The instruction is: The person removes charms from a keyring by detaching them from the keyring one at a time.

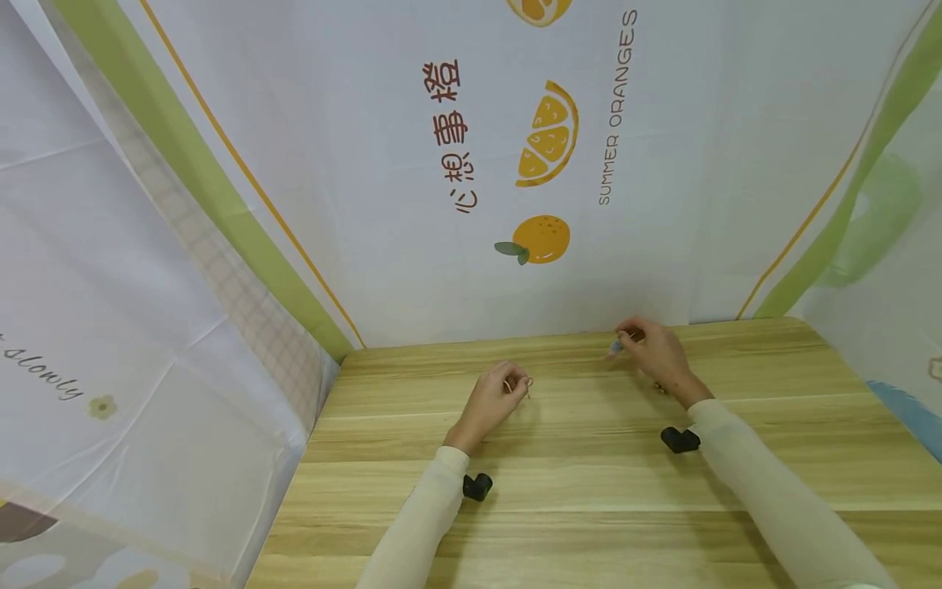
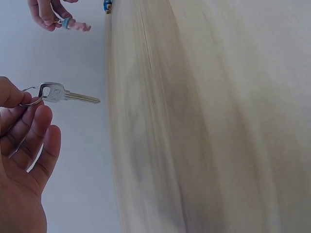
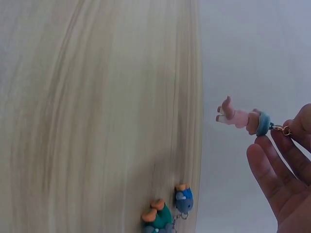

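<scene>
In the left wrist view my left hand (image 2: pixel 26 150) pinches a metal key ring (image 2: pixel 33 104) between thumb and index finger. A silver key (image 2: pixel 56 93) hangs from that ring, its blade pointing away from the fingers. My right hand (image 1: pixel 657 353), farther off at the back of the table, pinches the gold-coloured clasp (image 3: pixel 282 129) of a small figurine charm (image 3: pixel 240 118). The charm has a blue-green cap, a pink body and a curled tail, and it dangles free of the fingers. Key and charm are apart, both held above the table.
On the wooden table (image 1: pixel 559 474) near my right wrist lie two more charms, a green-clothed one (image 3: pixel 159 221) and a smaller blue one (image 3: pixel 184 200), with a bit of chain. A white cloth printed with oranges (image 1: pixel 545 237) hangs behind the table's back edge. Black wrist cameras sit under both sleeves.
</scene>
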Demonstrator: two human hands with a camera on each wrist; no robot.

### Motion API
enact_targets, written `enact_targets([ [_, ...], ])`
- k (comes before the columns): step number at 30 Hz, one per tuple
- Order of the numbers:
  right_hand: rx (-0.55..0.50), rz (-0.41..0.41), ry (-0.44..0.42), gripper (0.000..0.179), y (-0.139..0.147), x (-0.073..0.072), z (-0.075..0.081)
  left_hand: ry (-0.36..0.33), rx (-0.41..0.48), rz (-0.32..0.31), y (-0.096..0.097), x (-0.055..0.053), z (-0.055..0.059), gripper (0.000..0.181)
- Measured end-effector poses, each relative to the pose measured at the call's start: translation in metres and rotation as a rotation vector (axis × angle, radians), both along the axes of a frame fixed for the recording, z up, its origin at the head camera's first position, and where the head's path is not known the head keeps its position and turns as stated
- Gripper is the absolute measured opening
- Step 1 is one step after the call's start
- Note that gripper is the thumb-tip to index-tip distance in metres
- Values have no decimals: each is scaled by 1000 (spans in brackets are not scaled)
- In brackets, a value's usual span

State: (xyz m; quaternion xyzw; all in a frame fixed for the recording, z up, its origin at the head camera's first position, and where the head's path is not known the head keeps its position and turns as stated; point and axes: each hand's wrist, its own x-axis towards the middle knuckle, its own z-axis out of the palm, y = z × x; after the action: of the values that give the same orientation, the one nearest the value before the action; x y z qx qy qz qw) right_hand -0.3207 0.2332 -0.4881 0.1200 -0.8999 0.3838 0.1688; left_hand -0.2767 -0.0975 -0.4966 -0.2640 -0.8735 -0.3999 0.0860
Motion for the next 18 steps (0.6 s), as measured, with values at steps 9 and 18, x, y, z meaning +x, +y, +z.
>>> enact_targets([
  [9, 3, -26, -1, 26, 9, -3, 5, 4, -7, -10, 2, 0, 2, 11],
  [18, -18, -44, -1, 28, 18, -4, 9, 16, 0, -21, 1, -1, 1, 10],
])
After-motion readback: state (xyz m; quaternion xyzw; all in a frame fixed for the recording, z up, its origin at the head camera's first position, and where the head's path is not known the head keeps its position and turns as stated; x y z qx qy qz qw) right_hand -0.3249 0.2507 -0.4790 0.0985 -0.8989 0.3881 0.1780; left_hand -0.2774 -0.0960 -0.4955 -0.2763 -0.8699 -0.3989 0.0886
